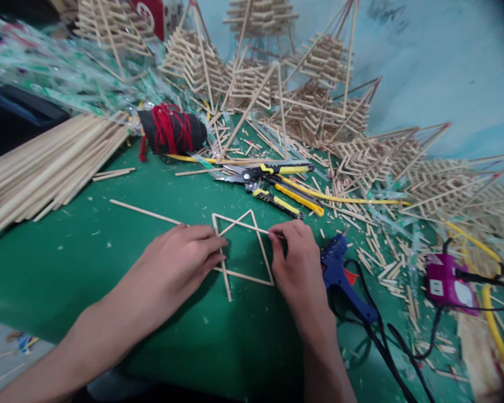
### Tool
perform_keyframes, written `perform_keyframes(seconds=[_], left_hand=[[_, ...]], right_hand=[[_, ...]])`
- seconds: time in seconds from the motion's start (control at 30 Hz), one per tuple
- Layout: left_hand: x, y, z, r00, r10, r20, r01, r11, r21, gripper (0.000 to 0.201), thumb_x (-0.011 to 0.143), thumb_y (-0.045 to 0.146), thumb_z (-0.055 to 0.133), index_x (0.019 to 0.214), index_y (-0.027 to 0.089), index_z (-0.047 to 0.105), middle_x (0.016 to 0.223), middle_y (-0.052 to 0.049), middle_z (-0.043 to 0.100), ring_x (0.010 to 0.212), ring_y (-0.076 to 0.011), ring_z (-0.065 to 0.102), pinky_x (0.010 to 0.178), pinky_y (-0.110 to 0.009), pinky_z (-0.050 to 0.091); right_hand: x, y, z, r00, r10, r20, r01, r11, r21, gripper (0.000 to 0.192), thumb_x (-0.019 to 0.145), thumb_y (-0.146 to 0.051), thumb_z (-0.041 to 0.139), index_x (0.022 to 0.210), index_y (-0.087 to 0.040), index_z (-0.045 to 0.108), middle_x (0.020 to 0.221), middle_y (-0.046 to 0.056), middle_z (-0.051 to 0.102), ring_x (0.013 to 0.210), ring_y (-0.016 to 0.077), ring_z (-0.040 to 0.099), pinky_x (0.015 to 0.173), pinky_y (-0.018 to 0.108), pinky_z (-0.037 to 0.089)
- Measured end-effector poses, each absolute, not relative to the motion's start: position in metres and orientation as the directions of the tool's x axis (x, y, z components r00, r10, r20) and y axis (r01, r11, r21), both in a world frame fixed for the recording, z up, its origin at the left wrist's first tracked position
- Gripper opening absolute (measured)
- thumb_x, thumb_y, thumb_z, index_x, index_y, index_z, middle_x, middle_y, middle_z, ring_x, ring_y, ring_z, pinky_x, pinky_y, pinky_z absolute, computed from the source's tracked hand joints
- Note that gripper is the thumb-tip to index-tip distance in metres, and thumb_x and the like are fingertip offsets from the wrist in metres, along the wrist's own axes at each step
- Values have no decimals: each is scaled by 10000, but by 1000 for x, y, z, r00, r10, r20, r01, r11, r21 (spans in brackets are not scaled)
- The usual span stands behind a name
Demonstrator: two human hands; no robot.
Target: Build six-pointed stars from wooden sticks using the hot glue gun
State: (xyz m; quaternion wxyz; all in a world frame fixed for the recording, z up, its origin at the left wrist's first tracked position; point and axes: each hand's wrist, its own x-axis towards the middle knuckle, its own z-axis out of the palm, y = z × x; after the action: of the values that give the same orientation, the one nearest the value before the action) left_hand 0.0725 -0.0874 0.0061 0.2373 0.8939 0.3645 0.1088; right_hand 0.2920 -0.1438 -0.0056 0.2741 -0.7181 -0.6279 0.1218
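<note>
Thin wooden sticks form two overlapping triangles, a star-like frame (258, 246), flat on the green table (151, 336). My left hand (189, 254) is closed at the frame's left side, its fingertips hiding some of the joints. A loose wooden stick (145, 211) runs from the left to behind that hand's knuckles. With thumb and forefinger, my right hand (296, 254) pinches the right end of the frame's upper stick. Just right of it lies a blue glue gun (344, 274).
Shears (247, 176) with yellow-black handles lie beyond the frame, near a dark roll wound with red string (172, 131). A stick bundle (54, 168) lies left. Stacked stick structures (197, 61) line the back. Stick offcuts (382, 257) and a purple box with cables (449, 282) are right.
</note>
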Motion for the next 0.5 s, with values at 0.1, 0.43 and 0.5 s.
perform_keyframes(seconds=[0.1,0.43,0.5], left_hand=[[76,-87,5,730,684,-4,598,-635,490,358,1058,303,400,1051,213,746,1028,-86,739,866,-259,715,804,-417,520],[70,-88,9,671,735,96,585,-604,541,248,1055,339,480,1177,237,670,1123,-66,658,1005,-236,654,857,-381,517],[68,-91,8,618,766,175,609,-608,509,253,1047,329,500,1237,226,631,1236,-91,621,1139,-262,616,968,-416,509]], right_hand=[[291,-145,-4,184,971,150,831,-72,-551,181,997,-116,505,902,-197,635,953,79,638,929,231,564,792,367,441],[292,-147,-4,200,971,131,815,-90,-573,138,975,-132,533,973,-187,659,986,91,662,967,245,600,848,388,479],[292,-147,-5,197,969,146,821,-82,-565,144,962,-143,557,1054,-176,662,1027,102,667,993,258,601,871,408,492]])
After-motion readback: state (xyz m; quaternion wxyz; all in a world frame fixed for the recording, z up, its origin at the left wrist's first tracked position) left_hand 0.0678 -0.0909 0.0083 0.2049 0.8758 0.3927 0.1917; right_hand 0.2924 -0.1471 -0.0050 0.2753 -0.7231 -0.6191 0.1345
